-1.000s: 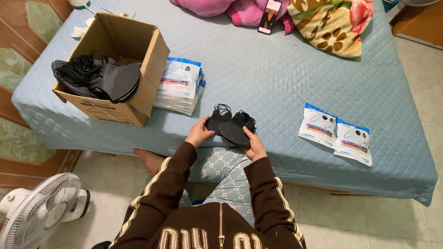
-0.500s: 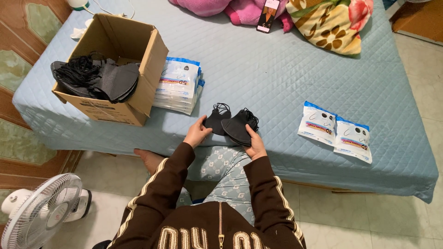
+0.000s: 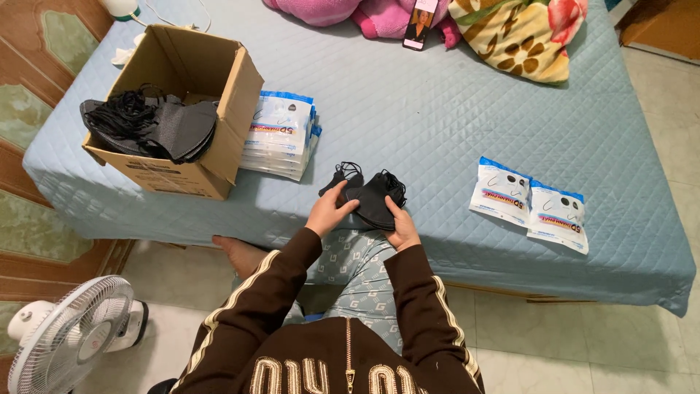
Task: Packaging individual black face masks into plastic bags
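A small stack of black face masks (image 3: 368,193) lies at the near edge of the blue quilted bed (image 3: 437,124). My left hand (image 3: 328,211) grips the stack's left side. On the right side, my right hand (image 3: 399,228) holds it with the thumb on top. To the right lie two white-and-blue mask packets (image 3: 529,204). A pile of similar flat packets (image 3: 281,135) sits to the left, against a cardboard box (image 3: 182,117) with more black masks (image 3: 149,124) draped over its rim.
A white floor fan (image 3: 69,332) stands at lower left beside the bed. At the far edge of the bed are a pink plush toy (image 3: 350,11), a phone (image 3: 421,22) and a floral blanket (image 3: 525,33). Tiled floor lies to the right.
Both hands have kept hold of the black mask stack, shifting it slightly on the bed edge. Nothing else has moved.
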